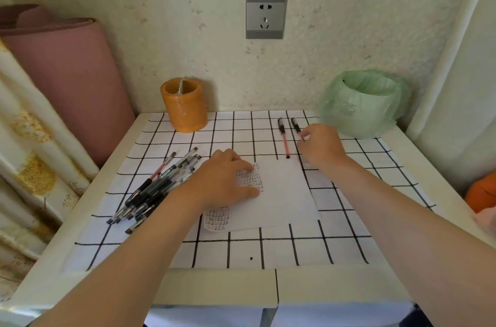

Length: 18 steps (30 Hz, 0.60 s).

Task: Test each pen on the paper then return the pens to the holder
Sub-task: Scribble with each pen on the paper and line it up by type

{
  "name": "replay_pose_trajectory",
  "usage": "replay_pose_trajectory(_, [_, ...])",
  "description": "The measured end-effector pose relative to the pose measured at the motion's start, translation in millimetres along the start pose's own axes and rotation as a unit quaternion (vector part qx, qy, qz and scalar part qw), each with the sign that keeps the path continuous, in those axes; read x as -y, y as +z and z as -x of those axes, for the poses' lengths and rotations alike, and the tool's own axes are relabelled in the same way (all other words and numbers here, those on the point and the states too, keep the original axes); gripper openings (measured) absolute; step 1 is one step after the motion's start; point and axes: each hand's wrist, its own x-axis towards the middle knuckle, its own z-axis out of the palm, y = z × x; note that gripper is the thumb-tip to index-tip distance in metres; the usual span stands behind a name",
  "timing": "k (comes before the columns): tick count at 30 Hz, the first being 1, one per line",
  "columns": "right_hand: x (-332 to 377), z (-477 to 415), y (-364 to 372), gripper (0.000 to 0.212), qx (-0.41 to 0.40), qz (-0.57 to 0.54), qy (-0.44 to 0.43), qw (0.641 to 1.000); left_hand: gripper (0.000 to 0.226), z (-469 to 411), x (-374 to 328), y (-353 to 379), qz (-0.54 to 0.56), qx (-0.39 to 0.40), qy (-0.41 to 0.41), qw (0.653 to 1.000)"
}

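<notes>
Pinching a pink pen (296, 125), right hand (320, 147); left hand (228, 176) flat on paper (281, 200) of tiny unreadable marks.

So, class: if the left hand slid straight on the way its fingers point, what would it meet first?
Probably the free pink pen, after crossing bare paper; the left hand points up-right towards it, though depth is unclear.

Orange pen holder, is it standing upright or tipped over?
Upright. The pen holder stands on its base, with its open mouth facing up and its rim level.
</notes>
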Motion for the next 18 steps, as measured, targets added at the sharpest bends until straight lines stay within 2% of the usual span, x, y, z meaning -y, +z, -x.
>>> replay_pose_trajectory(2, [5, 2, 1, 0.019, 0.004, 0.034, -0.006, 0.999, 0.065, -1, 1, 0, -0.003, 0.002, 0.011, 1.0])
replay_pose_trajectory(5, [15, 7, 6, 0.038, -0.001, 0.081, -0.015, 0.997, 0.07, -3, 5, -1, 0.005, 0.012, 0.021, 1.0])
replay_pose_trajectory(8, [23, 12, 12, 0.052, 0.037, 0.083, -0.044, 0.995, 0.077, -2, 6, -2, 0.002, 0.028, 0.023, 0.999])
replay_pose_trajectory(10, [25, 11, 15, 0.043, 0.059, 0.091, -0.049, 0.993, 0.081, -2, 7, -2, 0.001, 0.034, 0.023, 0.999])
replay_pose_trajectory(12, [23, 7, 18, 0.015, 0.052, 0.077, -0.036, 0.995, 0.082, -1, 7, -2, 0.002, 0.034, 0.026, 0.999])
replay_pose_trajectory(13, [22, 5, 18, 0.011, 0.043, 0.066, -0.028, 0.996, 0.082, -1, 7, -1, 0.002, 0.034, 0.026, 0.999])
replay_pose_trajectory(15, [17, 1, 21, 0.025, 0.027, 0.056, -0.011, 0.998, 0.082, -1, 7, -1, 0.002, 0.033, 0.027, 0.999])
replay_pose_trajectory(18, [12, -2, 19, 0.024, 0.022, 0.053, 0.005, 0.998, 0.083, -1, 8, -1, 0.002, 0.036, 0.024, 0.999])
